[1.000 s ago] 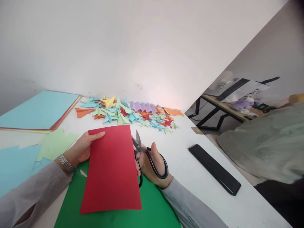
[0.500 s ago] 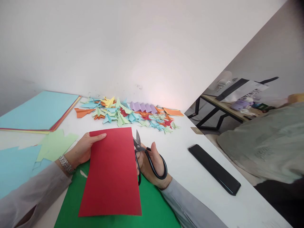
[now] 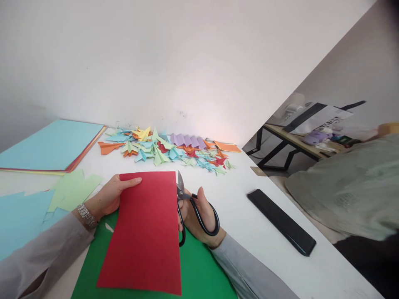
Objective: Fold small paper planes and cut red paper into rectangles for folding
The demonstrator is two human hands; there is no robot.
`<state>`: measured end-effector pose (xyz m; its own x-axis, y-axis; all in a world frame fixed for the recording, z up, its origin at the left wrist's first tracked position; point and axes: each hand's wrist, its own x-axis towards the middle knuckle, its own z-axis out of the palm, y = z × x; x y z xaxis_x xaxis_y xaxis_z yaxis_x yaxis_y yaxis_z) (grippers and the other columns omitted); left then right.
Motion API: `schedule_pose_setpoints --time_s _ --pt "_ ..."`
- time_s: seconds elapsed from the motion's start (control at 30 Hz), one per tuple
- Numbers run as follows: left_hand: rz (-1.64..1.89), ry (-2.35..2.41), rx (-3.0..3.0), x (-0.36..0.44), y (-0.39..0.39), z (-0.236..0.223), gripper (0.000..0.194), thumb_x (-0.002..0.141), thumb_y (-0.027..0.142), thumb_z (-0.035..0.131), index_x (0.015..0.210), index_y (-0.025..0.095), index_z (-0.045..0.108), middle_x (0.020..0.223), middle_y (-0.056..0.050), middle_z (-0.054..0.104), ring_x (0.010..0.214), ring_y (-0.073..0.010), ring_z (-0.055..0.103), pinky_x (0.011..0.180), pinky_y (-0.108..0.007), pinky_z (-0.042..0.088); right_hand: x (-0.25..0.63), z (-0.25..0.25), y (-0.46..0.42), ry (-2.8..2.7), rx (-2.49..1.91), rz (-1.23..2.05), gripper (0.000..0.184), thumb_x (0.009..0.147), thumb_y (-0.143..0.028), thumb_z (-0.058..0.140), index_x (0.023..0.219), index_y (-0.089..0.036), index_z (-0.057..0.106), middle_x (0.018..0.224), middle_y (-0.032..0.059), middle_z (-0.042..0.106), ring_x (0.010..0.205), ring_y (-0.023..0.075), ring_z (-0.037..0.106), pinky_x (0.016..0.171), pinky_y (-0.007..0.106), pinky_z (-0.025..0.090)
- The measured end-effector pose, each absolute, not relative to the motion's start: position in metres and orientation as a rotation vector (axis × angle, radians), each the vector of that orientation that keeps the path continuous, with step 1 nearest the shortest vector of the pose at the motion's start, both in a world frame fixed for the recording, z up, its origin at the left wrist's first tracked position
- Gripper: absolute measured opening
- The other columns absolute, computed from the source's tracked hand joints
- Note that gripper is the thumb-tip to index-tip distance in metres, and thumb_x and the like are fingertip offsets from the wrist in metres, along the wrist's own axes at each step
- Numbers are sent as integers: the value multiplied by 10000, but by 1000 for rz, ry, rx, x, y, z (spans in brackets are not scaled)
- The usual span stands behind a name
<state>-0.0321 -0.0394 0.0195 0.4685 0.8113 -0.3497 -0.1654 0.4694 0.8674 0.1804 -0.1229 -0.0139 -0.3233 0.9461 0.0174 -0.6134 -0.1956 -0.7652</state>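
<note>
A sheet of red paper (image 3: 146, 236) is pinched at its upper left corner by my left hand (image 3: 114, 193), thumb on top and the other fingers hidden behind it. My right hand (image 3: 199, 216) has its fingers in the black handles of a pair of scissors (image 3: 181, 192). The blades are parted at the sheet's upper right edge, and the paper hides one of them in part. Whether the blades touch the paper I cannot tell. Beneath the sheet lies a green sheet (image 3: 205, 270) on the white table.
Folded paper planes (image 3: 160, 155) are heaped along the wall. Coloured paper (image 3: 52, 143) is stacked at the left, with green scraps (image 3: 75, 191) and a blue sheet (image 3: 21, 220) nearer. A long black case (image 3: 282, 222) lies on the right. Another person's clothed body (image 3: 349, 187) is beyond the table edge.
The red sheet has shifted slightly; its top moved right and down, and its bottom edge swung left and lower. My left hand moved a little with it. The scissors stay nearly in place.
</note>
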Motion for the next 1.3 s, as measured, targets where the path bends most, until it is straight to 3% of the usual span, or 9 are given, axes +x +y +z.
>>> schedule_pose_setpoints --time_s 0.17,0.4,0.73,1.0,1.13,1.23,1.3 --pt "718 888 858 -32 -39 19 150 699 236 780 761 111 726 774 -120 751 645 -227 704 590 -309 594 178 -12 -123 -761 -566 1732 536 745 -713 576 878 -194 578 606 -28 642 432 119 566 381 208 461" --pt "742 903 836 -33 -39 20 99 715 209 760 715 121 713 692 -94 736 578 -203 685 548 -287 584 180 -14 -123 -773 -622 1684 553 779 -738 499 791 -190 565 557 -24 620 417 110 551 381 203 434" --pt "657 855 925 -34 -40 17 158 715 264 773 799 133 742 805 -119 757 671 -238 715 619 -321 588 179 -13 -123 -802 -555 1718 546 748 -727 559 837 -189 589 591 -13 661 424 126 579 405 213 453" --pt "684 858 905 -34 -38 15 175 706 269 779 780 118 729 810 -129 753 697 -248 716 635 -332 592 178 -14 -124 -852 -613 1660 579 801 -756 430 836 -197 574 546 -8 622 431 127 555 398 210 418" --pt "726 881 845 -34 -37 17 127 702 226 774 740 118 720 723 -105 742 609 -216 699 588 -305 590 179 -11 -124 -804 -651 1597 630 810 -749 423 1033 -191 613 541 -17 613 409 128 524 437 232 408" --pt "731 875 835 -35 -37 17 118 707 221 767 735 117 719 733 -111 746 610 -218 702 582 -298 590 182 -6 -123 -755 -701 1564 727 839 -738 370 1274 -179 536 552 -22 605 415 131 506 492 259 421" --pt "726 873 839 -35 -37 17 119 705 224 768 726 118 716 728 -113 746 608 -220 704 578 -295 588 183 -4 -123 -748 -719 1567 776 843 -744 341 1335 -163 493 539 -23 593 412 136 496 503 272 420"
